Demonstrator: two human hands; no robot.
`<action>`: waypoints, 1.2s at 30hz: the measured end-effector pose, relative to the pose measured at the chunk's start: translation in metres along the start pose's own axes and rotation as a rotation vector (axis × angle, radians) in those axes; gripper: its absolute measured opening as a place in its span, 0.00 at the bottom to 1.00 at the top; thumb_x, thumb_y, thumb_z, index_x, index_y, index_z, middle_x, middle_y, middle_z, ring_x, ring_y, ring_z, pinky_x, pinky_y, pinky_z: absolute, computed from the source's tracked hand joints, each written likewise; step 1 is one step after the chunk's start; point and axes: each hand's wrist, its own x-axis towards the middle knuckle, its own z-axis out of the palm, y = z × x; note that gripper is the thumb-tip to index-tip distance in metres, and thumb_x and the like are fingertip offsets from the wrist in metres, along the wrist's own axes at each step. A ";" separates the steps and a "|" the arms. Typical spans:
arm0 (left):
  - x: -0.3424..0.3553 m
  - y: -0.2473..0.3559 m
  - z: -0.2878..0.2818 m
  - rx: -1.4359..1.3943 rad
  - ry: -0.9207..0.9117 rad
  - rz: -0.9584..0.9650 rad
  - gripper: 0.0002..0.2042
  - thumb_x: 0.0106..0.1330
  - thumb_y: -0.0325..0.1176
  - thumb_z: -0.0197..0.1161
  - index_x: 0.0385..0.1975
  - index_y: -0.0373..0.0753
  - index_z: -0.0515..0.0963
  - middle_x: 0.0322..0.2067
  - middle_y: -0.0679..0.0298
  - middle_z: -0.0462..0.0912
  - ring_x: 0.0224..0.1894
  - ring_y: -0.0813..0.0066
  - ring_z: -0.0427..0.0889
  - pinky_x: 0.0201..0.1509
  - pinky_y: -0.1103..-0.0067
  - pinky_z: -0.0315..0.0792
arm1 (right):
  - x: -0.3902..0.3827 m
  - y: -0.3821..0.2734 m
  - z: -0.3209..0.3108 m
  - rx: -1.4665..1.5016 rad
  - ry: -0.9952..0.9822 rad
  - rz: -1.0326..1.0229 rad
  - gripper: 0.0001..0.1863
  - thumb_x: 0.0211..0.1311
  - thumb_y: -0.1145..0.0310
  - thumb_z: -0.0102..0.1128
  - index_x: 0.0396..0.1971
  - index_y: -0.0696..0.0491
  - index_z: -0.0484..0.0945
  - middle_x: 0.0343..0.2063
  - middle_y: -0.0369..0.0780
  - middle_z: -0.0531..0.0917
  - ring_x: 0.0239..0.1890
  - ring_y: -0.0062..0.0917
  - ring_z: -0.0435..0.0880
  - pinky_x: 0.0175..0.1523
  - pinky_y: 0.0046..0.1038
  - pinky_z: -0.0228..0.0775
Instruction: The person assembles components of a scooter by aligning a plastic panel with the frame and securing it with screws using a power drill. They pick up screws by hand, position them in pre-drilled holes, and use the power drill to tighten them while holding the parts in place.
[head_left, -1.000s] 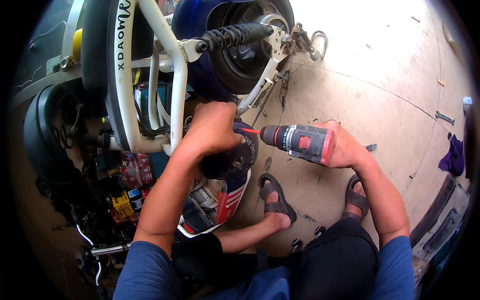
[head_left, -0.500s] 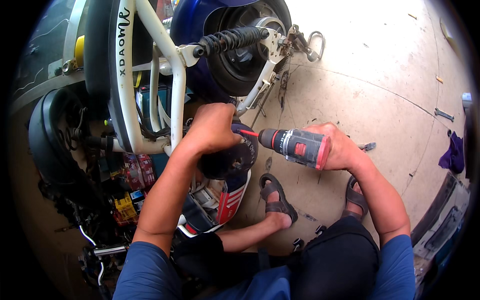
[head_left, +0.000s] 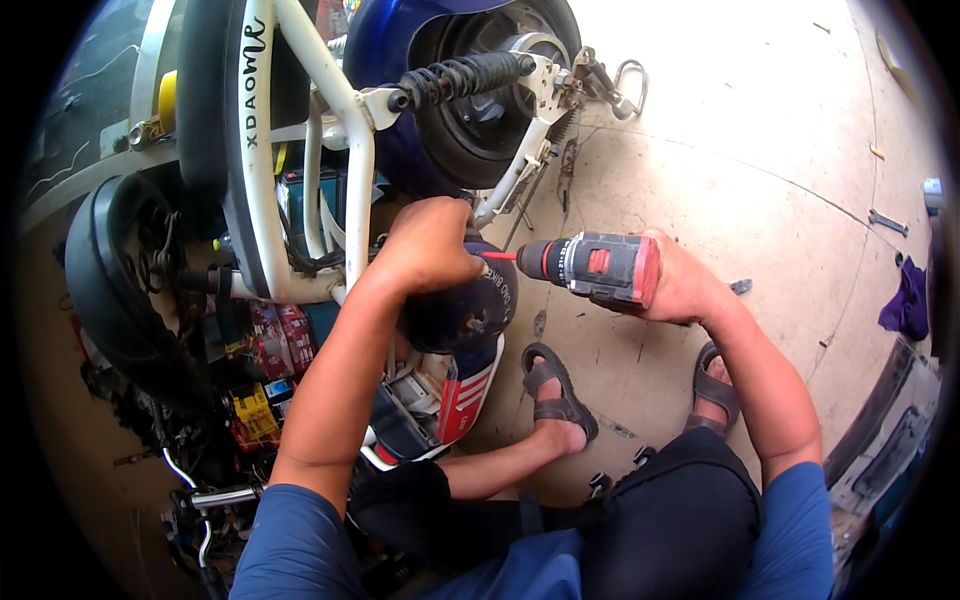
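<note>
Right hand [head_left: 672,282]: grip clamped on power drill [head_left: 600,268], red bit [head_left: 500,256] pointing at dark rounded cover [head_left: 455,318], contact unclear; left hand [head_left: 428,245] by cover's upper edge, grip hidden, state unreadable. Step, judged: drill work at cover; next calls for bit in line. Beyond: pale floor [head_left: 700,170], wheel [head_left: 485,140], spanner [head_left: 888,222]

"Head view from where?"
"The wearer's head, facing steeply down, wide fisheye: drill-driver [head_left: 610,268] near, just off centre toward three o'clock, blue sleeves [head_left: 295,545] nearer at seven and four, coil-spring shock absorber [head_left: 465,80] farther out at twelve"
</note>
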 end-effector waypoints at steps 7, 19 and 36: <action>0.002 -0.002 0.002 -0.105 0.064 -0.004 0.18 0.48 0.38 0.72 0.39 0.37 0.88 0.38 0.49 0.89 0.45 0.51 0.88 0.53 0.65 0.79 | -0.034 0.012 0.025 0.098 0.199 0.020 0.16 0.47 0.73 0.77 0.36 0.60 0.82 0.28 0.42 0.86 0.29 0.25 0.82 0.42 0.29 0.78; 0.015 0.010 -0.006 -0.148 -0.135 -0.215 0.13 0.51 0.37 0.72 0.35 0.40 0.88 0.29 0.54 0.89 0.34 0.57 0.90 0.44 0.68 0.81 | -0.098 0.009 0.013 0.194 0.625 0.152 0.14 0.54 0.76 0.76 0.40 0.59 0.85 0.34 0.41 0.90 0.35 0.25 0.90 0.43 0.28 0.80; -0.032 0.065 0.067 -0.141 0.496 0.449 0.09 0.62 0.26 0.66 0.41 0.41 0.85 0.41 0.56 0.85 0.46 0.56 0.82 0.49 0.65 0.76 | -0.140 0.037 -0.031 -0.209 1.004 0.477 0.14 0.60 0.70 0.75 0.39 0.62 0.81 0.30 0.43 0.86 0.31 0.26 0.82 0.43 0.31 0.76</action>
